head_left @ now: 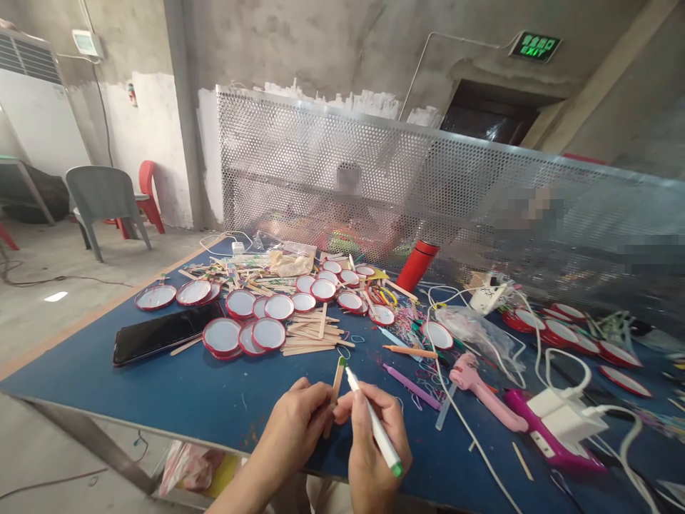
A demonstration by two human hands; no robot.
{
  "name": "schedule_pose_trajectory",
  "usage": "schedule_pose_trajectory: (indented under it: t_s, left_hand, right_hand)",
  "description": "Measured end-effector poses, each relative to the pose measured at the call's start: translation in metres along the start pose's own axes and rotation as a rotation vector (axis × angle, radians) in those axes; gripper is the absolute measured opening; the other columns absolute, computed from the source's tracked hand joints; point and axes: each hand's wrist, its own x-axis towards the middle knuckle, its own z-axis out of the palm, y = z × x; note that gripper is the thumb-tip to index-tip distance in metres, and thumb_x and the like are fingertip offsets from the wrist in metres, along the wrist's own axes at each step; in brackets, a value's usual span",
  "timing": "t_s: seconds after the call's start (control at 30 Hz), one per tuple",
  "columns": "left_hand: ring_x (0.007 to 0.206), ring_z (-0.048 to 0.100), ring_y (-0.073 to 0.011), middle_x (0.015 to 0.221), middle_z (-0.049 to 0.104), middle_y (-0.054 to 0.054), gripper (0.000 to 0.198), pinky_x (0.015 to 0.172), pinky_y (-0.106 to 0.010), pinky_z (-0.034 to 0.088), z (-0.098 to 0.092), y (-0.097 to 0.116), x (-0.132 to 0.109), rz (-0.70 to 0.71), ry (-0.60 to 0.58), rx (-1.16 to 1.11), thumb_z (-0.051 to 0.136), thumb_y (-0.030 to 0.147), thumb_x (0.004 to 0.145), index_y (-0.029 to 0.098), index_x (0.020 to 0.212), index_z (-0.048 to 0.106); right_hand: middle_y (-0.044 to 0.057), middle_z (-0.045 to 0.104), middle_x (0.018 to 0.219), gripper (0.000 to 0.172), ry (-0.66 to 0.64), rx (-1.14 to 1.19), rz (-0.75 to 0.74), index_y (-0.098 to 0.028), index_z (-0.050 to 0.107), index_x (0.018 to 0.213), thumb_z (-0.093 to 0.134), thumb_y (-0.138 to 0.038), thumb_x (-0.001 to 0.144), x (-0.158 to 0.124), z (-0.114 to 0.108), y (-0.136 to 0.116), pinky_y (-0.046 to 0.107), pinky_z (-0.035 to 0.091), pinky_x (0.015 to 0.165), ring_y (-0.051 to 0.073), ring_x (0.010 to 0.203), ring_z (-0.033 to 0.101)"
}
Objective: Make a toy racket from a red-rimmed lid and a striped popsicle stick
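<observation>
Flat pale wooden craft stick [337, 382] sits btwn both hands, just above the near edge of the blue table [176, 400], roughly upright & leaning a bit right. Left hand [297, 421] pinches its lower half btwn thumb & fingers. Right hand [367, 467] pinches a slim white marker pen [382, 439] in a writing grip, green butt end pointing back at the person. The pen tip is at the stick's top end, touching or just beside it, can't tell which. Risk, as I judge it: the stick is thin & gripped only low down, so tip pressure could flex or twist it in the pinch and leave patchy colour. Left fingertips are near the tip, so ink could mark them. Stick looks narrow w/ a rounded top end that seems tinted green; rest is bare wood, bottom hidden by fingers. Beyond it: a loose pile of similar sticks [313, 335], round red-rimmed white discs [267, 333], a black phone [160, 332] lying flat to the left, a pink glue gun [474, 382] to the right, and a perforated metal screen [374, 171] along the far side.
</observation>
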Motion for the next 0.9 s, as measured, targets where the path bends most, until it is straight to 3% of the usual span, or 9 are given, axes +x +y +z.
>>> schedule_pose_trajectory:
  t_s: [0.43, 0.9]
  left_hand:
    - [0.082, 0.057, -0.0214, 0.073, 0.071, -0.001, 0.026, 0.073, -0.026, 0.041, -0.002, 0.0031, 0.0013, -0.033, -0.084, 0.053, 0.048, 0.019, 0.1, 0.022, 0.074, 0.055]
    - [0.081, 0.057, -0.0205, 0.071, 0.069, 0.0, 0.029, 0.073, -0.025, 0.041, -0.0004, -0.0005, 0.0013, -0.017, -0.07, 0.058, 0.049, 0.019, 0.101, 0.022, 0.073, 0.056]
  right_hand:
    - [0.0, 0.073, 0.064, 0.022, -0.01, 0.042, -0.008, -0.018, 0.066, 0.097, 0.069, -0.04, 0.096, -0.0003, 0.0011, 0.0001, 0.026, 0.057, 0.05, 0.015, 0.051, 0.067]
    - [-0.001, 0.071, 0.063, 0.023, -0.018, 0.027, -0.012, -0.019, 0.066, 0.095, 0.069, -0.042, 0.096, -0.001, 0.0011, 0.0007, 0.024, 0.056, 0.05, 0.014, 0.05, 0.065]
